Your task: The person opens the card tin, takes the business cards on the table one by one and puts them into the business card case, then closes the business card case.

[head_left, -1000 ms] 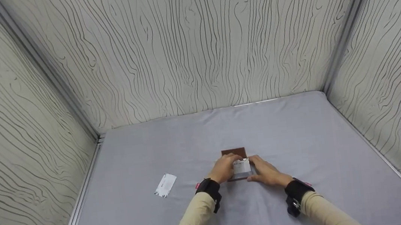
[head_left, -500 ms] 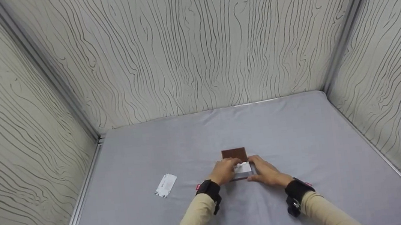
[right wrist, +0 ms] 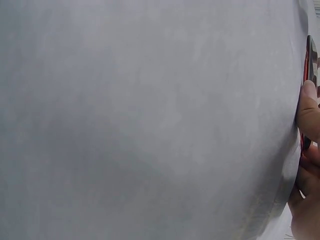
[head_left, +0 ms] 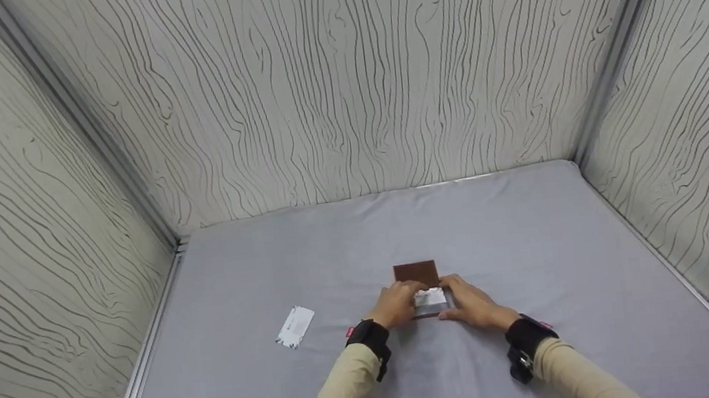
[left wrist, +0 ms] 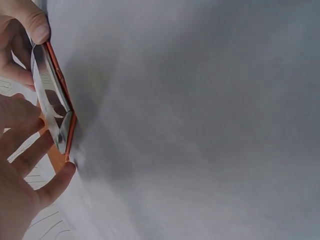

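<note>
A brown business card case [head_left: 416,273] lies unfolded on the grey cloth, its lid flap on the far side. Its near half has a shiny metal tray [left wrist: 55,82]. A white business card [head_left: 431,296] sits in the mouth of this tray, bowed upward in the left wrist view. My left hand [head_left: 398,304] is at the case's left side, curled fingers at the card's far edge, little finger against the case. From the right, my right hand [head_left: 472,302] grips the case, with the thumb [right wrist: 309,92] at its near edge and the other fingers at its far right side.
Another white card [head_left: 295,326] with dark-patterned corners lies to the left on the grey cloth [head_left: 518,227]. Wood-grain patterned panels [head_left: 342,93] stand behind and on both sides, joined by metal posts.
The left fingers have come nearer with the card, and less of the card shows above the tray. More of the brown flap is visible. The right hand keeps its grip.
</note>
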Tool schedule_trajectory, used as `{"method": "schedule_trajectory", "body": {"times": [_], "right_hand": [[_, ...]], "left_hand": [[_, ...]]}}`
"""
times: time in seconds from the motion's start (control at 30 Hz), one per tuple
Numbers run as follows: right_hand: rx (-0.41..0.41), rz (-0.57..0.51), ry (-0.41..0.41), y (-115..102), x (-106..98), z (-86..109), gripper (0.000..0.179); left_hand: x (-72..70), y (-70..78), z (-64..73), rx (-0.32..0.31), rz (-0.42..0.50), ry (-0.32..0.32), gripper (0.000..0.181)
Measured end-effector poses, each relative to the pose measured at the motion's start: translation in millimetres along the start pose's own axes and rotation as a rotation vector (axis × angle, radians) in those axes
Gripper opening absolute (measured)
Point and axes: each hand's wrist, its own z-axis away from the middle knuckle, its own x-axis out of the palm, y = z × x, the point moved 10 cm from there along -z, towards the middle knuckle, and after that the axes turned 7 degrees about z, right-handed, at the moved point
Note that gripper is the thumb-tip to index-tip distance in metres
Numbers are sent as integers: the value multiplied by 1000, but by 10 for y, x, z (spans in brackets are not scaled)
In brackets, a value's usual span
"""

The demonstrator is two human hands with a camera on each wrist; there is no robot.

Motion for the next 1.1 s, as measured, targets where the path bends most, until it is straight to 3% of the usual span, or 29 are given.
{"method": "schedule_trajectory", "body": {"times": [0.3,0.5,0.8,1.1], "right_hand": [[-3,7,-26,-14,9,18,71],[-5,20,-19,-20,-22,37,62],[2,7,-18,-7,0,4,58],[12,3,-27,-14,-7,-2,66]], "left_hand": [[-88,-125,87,-13,58,55,32],[-183,-244,181,-29,46,95,24],[-548,-693,449,-71,-70,279,17],[-899,-1114,780,-157,-22,318,22]]}}
